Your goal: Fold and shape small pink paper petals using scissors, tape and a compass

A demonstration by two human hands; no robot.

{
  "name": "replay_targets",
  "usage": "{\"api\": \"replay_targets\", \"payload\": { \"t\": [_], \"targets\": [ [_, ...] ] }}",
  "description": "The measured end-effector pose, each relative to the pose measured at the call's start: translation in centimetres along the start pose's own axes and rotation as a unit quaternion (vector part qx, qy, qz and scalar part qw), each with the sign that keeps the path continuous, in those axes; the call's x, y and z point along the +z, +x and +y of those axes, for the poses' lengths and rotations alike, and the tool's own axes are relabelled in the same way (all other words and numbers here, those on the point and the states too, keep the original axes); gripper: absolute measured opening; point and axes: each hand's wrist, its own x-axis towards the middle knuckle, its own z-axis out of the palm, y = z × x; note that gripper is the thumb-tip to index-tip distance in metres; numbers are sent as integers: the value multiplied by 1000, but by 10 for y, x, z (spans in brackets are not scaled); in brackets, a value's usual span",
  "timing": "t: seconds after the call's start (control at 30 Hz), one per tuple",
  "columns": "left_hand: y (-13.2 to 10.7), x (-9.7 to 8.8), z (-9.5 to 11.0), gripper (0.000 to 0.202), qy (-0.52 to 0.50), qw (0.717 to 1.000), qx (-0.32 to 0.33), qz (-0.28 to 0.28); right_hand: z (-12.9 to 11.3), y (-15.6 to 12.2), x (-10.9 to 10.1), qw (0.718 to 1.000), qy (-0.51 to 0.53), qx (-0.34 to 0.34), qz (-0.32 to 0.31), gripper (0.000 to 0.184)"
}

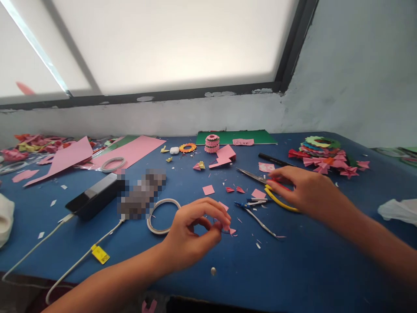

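My left hand [192, 230] hovers over the blue table [293, 269], fingers curled in a pinch on a small folded pink paper piece [228, 228]. My right hand [301, 189] lies over the yellow handles of the scissors [260, 179], fingers closed around them; the blades point left. A blue-topped compass [257, 213] lies between the hands. Small pink paper squares [208, 190] and red folded bits [234, 189] sit just beyond.
A tape ring [162, 216] lies left of my left hand, beside a black phone [94, 198] with white cables. Pink sheets [130, 152], a green sheet [234, 137], a black pen [273, 160] and a pile of folded paper stars [325, 158] fill the far side.
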Motion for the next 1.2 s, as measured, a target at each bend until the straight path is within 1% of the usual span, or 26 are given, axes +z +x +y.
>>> {"api": "replay_targets", "payload": {
  "t": [0.03, 0.07, 0.13, 0.17, 0.23, 0.3, 0.37, 0.47, 0.57, 0.67, 0.73, 0.8, 0.87, 0.93, 1.0, 1.13, 1.2],
  "targets": [
    [0, 0, 0, 19, -5, 1000, -2, -2, 22, 1, 4, 995, -49, 33, -77, 27],
    [0, 0, 1, 20, -11, 1000, -5, -3, 43, 1, 9, 992, -61, 49, -102, 32],
    [-1, 0, 1, 21, -24, 1000, -9, -7, 75, -4, 17, 989, -58, 61, -124, 42],
    [-1, 0, 1, 21, -31, 999, -11, -8, 84, -7, 21, 989, -54, 64, -126, 44],
    [-2, 0, 0, 23, -43, 999, -12, -11, 91, -12, 27, 990, -41, 65, -120, 49],
    [-2, 0, -2, 25, -51, 999, -11, -16, 89, -14, 33, 991, -22, 68, -117, 52],
    [-2, 0, -4, 24, -61, 998, -12, -21, 83, -13, 39, 990, 0, 78, -122, 51],
    [-1, 1, -4, 18, -86, 996, -31, -23, 76, -10, 43, 986, 23, 108, -123, 46],
    [0, 2, -3, 9, -111, 991, -63, -29, 69, -10, 40, 984, 40, 135, -112, 42],
    [0, 3, -2, 5, -110, 992, -61, -25, 59, -12, 30, 981, 67, 149, -101, 39],
    [-1, 2, -2, 8, -96, 994, -37, -23, 52, -13, 23, 981, 83, 158, -81, 41],
    [-3, 0, -3, 15, -67, 997, 5, -32, 47, -13, 18, 980, 93, 168, -47, 45],
    [-4, -1, -3, 22, -24, 996, 72, -45, 44, -13, 15, 980, 101, 171, -14, 47],
    [-4, -2, -4, 26, 16, 988, 147, -49, 44, -14, 14, 980, 105, 167, 11, 48],
    [-4, -2, -5, 27, 39, 977, 203, -46, 44, -16, 15, 981, 108, 157, 25, 49],
    [-2, -1, -4, 29, 65, 967, 243, -34, 41, -18, 18, 986, 110, 120, 24, 50],
    [-1, -1, -4, 30, 74, 964, 254, -28, 36, -19, 18, 994, 82, 60, 48, 50]
  ]
}}
